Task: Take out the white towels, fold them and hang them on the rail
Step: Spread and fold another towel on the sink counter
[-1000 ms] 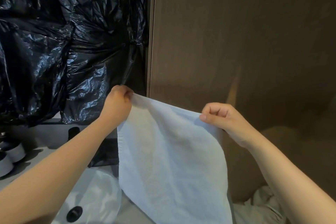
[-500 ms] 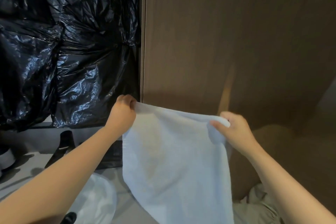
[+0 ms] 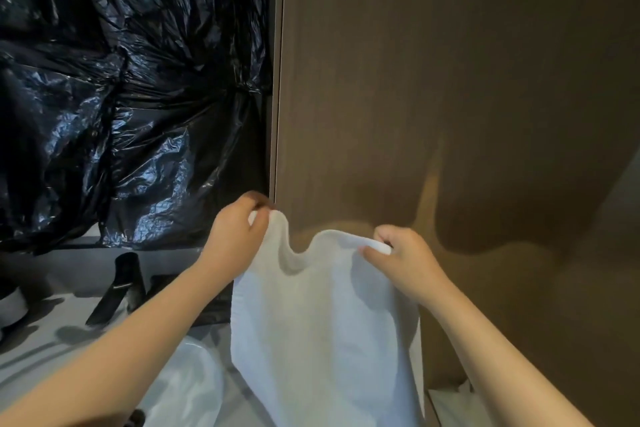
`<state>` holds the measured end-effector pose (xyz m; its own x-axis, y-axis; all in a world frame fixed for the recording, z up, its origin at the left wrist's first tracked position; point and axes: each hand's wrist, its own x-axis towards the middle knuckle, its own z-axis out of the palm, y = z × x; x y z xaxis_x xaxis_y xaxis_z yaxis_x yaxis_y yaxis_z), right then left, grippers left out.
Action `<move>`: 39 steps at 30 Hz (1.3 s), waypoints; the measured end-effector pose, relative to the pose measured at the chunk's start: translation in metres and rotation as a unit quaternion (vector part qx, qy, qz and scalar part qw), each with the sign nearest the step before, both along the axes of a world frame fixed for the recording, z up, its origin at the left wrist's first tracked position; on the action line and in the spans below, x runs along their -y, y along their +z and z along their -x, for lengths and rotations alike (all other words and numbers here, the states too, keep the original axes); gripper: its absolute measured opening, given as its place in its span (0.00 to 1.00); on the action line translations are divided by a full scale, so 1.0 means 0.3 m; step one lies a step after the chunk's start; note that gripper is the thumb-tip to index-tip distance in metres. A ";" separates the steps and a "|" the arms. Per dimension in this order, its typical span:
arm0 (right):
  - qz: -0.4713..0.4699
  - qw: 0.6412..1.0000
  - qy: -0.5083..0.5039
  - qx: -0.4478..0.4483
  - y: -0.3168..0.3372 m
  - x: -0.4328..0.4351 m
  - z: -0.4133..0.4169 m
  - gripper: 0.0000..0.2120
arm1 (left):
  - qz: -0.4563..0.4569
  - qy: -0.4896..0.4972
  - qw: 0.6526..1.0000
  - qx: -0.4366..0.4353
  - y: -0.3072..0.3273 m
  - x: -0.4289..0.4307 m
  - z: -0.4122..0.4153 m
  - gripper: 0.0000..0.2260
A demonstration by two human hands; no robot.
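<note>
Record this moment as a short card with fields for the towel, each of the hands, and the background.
Towel: white towel, hanging down, top edge sagging between the hands
Left hand: left hand pinches the towel's top left corner
Right hand: right hand pinches the top right corner
Behind: black plastic sheeting on the left, brown wood panel on the right
Rail: not in view

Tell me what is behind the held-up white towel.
Behind the white towel, the brown panel shows above its sagging top edge and a white basin at lower left. Anything directly behind it is covered.
</note>
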<state>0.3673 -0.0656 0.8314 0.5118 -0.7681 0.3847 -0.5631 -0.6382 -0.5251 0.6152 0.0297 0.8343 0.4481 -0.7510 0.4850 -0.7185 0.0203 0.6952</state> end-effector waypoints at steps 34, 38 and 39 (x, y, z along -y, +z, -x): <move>-0.081 0.975 0.166 0.124 0.090 -0.056 0.103 0.24 | 0.017 -0.037 0.999 -0.010 0.087 -0.078 -0.004 0.06; -0.057 0.974 0.144 0.165 0.119 -0.029 0.154 0.27 | 0.049 0.037 0.998 -0.003 0.110 -0.053 -0.048 0.06; -0.050 0.975 0.133 0.169 0.124 -0.025 0.164 0.26 | 0.045 0.048 0.998 -0.004 0.109 -0.049 -0.056 0.06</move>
<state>0.3181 -0.0581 0.8685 0.5549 -0.6675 0.4965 -0.1688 -0.6748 -0.7185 0.6319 0.0443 0.8671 0.5209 -0.6575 0.5444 -0.7139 0.0140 0.7001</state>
